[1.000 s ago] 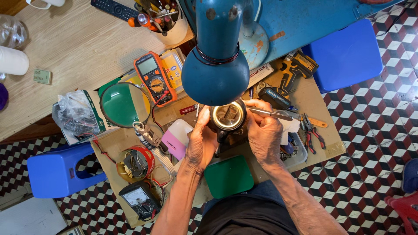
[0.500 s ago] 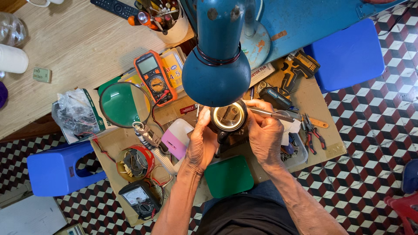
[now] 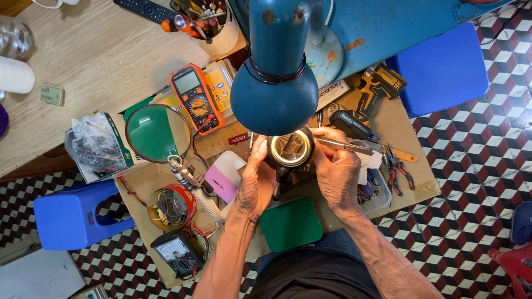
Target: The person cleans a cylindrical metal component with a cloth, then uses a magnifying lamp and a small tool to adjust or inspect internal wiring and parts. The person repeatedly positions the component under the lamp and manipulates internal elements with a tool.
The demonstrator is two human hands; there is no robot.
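A: Left hand (image 3: 256, 185) cupping round metal part (image 3: 290, 148), centre frame under lamp (image 3: 275, 83)?
B: Yep. Right hand (image 3: 337, 171) pinching tweezers (image 3: 343, 145) alongside. Best keep part braced, tips steady, approx. level w/ rim.

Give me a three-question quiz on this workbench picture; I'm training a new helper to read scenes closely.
1. True or false: the left hand holds the round part under the lamp.
2. What does the right hand hold? A) pliers B) tweezers C) drill
3. Fill in: the magnifier lies beside the orange ____.

Key:
1. True; its fingers cup the part's left side.
2. B; the tweezers point toward the part, while the pliers and drill lie untouched on the bench.
3. Multimeter.
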